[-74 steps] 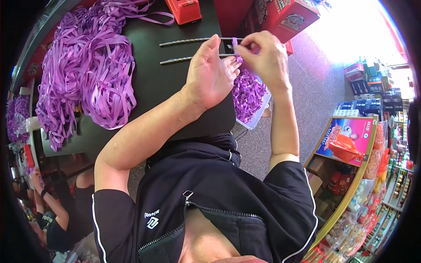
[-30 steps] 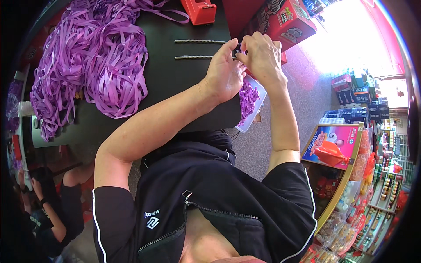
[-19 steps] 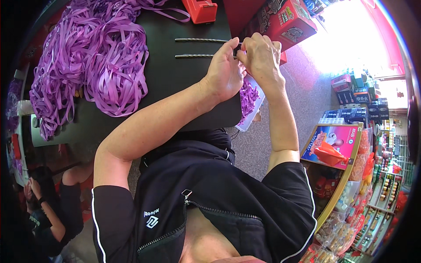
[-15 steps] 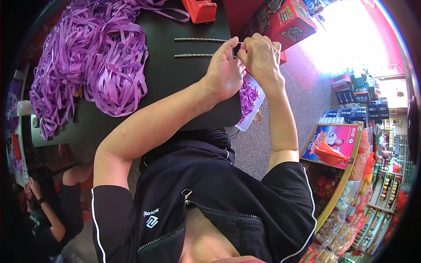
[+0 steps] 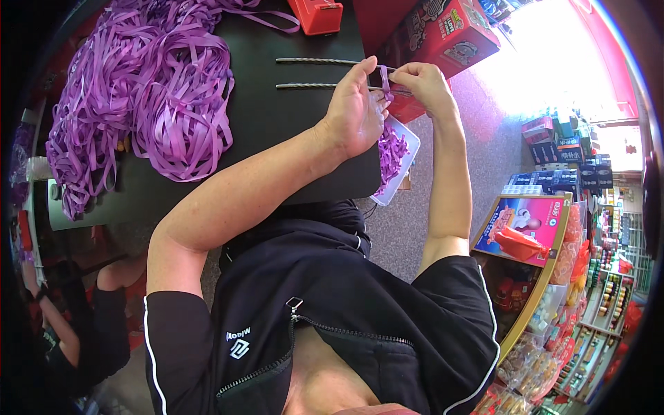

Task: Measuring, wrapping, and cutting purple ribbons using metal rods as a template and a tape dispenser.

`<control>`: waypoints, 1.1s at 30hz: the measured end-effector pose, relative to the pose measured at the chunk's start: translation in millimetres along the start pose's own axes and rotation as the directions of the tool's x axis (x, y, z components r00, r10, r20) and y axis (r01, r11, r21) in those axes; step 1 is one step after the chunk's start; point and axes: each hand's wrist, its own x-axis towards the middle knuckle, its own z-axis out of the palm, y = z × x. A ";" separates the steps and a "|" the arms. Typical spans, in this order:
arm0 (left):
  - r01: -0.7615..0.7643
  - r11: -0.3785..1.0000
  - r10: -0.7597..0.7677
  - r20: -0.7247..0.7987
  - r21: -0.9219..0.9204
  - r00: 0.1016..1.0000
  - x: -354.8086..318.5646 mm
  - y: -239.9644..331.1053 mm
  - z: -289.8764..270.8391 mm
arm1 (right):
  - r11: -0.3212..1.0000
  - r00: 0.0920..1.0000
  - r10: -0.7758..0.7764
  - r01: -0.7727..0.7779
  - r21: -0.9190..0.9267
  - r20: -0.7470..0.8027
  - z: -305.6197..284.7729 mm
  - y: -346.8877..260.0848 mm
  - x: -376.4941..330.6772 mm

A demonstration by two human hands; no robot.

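Ribbon strip (image 5: 384, 77): purple, pinched between both hands at 12 o'clock, at the table (image 5: 290, 138) edge.
Left hand (image 5: 354, 111): fingers closed on the strip, steadying it.
Right hand (image 5: 423, 81): fingertips pinching the strip's other side.
Rods (image 5: 311, 72): two, lying parallel just beside the hands.
Tray (image 5: 408, 149): below the hands (holds purple pieces).
Ribbon heap (image 5: 145, 97): 10 o'clock, well apart.

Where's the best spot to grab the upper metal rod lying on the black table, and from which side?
Probably the bare left end of the upper metal rod, taken from above with the fingers across it. It lies flat on the black table; its right end runs under the left hand and right hand, which work a purple ribbon.
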 end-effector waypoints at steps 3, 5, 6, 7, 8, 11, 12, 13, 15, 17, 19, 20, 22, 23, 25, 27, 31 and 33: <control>0.003 1.000 -0.003 0.021 -0.007 1.000 -0.1 -0.3 0.1 | 0.995 0.996 0.052 -0.058 0.079 0.076 3.0 10.0 -2.3; 0.014 1.000 -0.014 0.028 -0.013 1.000 -0.4 -1.0 2.7 | 0.981 0.985 0.125 -0.141 0.135 0.123 5.2 20.1 1.8; 0.010 1.000 -0.010 0.032 -0.007 0.999 -1.1 -1.3 3.8 | 0.957 0.966 0.190 -0.222 0.186 0.175 6.1 25.5 4.2; 0.002 1.000 -0.002 0.036 -0.001 0.999 -1.4 -1.0 3.9 | 0.957 0.966 0.191 -0.222 0.187 0.173 8.1 27.9 6.0; 0.004 1.000 -0.004 0.039 0.000 0.999 -1.6 -1.3 3.1 | 0.973 0.965 0.145 -0.180 0.148 0.217 10.7 30.5 7.7; -0.025 1.000 0.024 0.060 0.010 0.998 -0.9 0.2 3.5 | 0.980 0.982 0.058 -0.090 0.178 0.178 11.1 29.7 2.4; -0.016 1.000 0.016 0.060 0.006 0.998 -1.5 -0.1 4.1 | 0.969 0.996 0.022 -0.044 0.244 0.092 10.4 28.4 -3.7; -0.010 1.000 0.010 0.052 0.001 0.999 -3.7 0.3 3.8 | 0.980 0.997 0.035 -0.046 0.195 0.063 2.9 14.6 -11.6; -0.003 1.000 0.003 0.049 0.007 0.999 -3.5 1.0 3.6 | 0.981 0.998 0.069 -0.068 0.182 0.003 0.3 5.2 -19.3; 0.010 1.000 -0.011 0.049 0.016 0.999 -2.4 0.3 2.2 | 0.960 0.996 0.090 -0.082 0.267 -0.018 4.6 1.6 -21.3; -0.021 0.999 0.019 0.062 0.029 0.998 -2.1 -0.6 1.2 | 0.917 0.992 0.110 -0.125 0.379 0.062 17.0 2.6 -17.8; -0.018 0.999 0.016 0.064 0.034 0.998 -1.7 -1.0 2.4 | 0.860 0.983 0.114 -0.170 0.481 0.142 21.2 7.4 -13.9; -0.016 1.000 0.015 0.062 0.013 0.998 -1.2 -0.9 4.2 | 0.751 0.968 0.065 -0.208 0.627 0.243 22.4 20.1 -7.4; -0.020 1.000 0.018 0.063 0.018 0.998 -0.6 -0.2 4.9 | 0.696 0.948 0.106 -0.286 0.658 0.300 21.1 18.4 -8.7; 0.035 0.998 -0.033 -0.058 0.049 0.998 1.3 0.8 7.4 | 0.643 0.928 0.140 -0.351 0.681 0.346 17.8 13.9 -9.1; 0.102 0.989 -0.092 -0.095 0.111 0.991 1.8 7.5 6.8 | 0.794 0.956 0.094 -0.240 0.558 0.277 13.3 18.7 -8.1; 0.179 0.824 -0.083 -0.198 0.537 0.977 -15.0 31.9 37.0 | 0.996 0.997 -0.051 0.055 0.074 -0.066 -14.0 -8.0 -10.0; 0.068 0.399 -0.020 -0.066 0.914 0.998 -21.2 44.6 46.0 | 0.995 0.977 -0.093 0.085 -0.052 -0.194 -17.5 -10.8 -6.1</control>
